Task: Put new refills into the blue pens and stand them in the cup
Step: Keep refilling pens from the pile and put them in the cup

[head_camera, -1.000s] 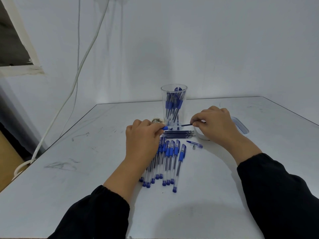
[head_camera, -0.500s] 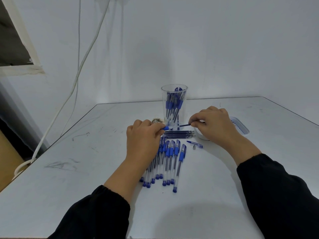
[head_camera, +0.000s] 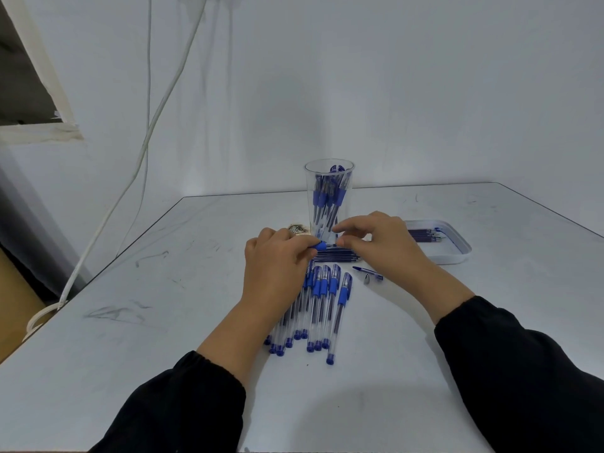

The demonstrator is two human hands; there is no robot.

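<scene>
Holding a blue pen (head_camera: 318,246) by its rubber sleeve in left hand (head_camera: 277,266), just before the clear cup (head_camera: 329,197) of finished pens. Right hand (head_camera: 379,243) pinching at the pen's far end, presumably the refill; too small to confirm. Risks: thin refill bending if pushed off-axis; knuckles knocking the cup; loose refills (head_camera: 340,256) rolling across bench (head_camera: 130,322) into waiting pens (head_camera: 313,305).
</scene>
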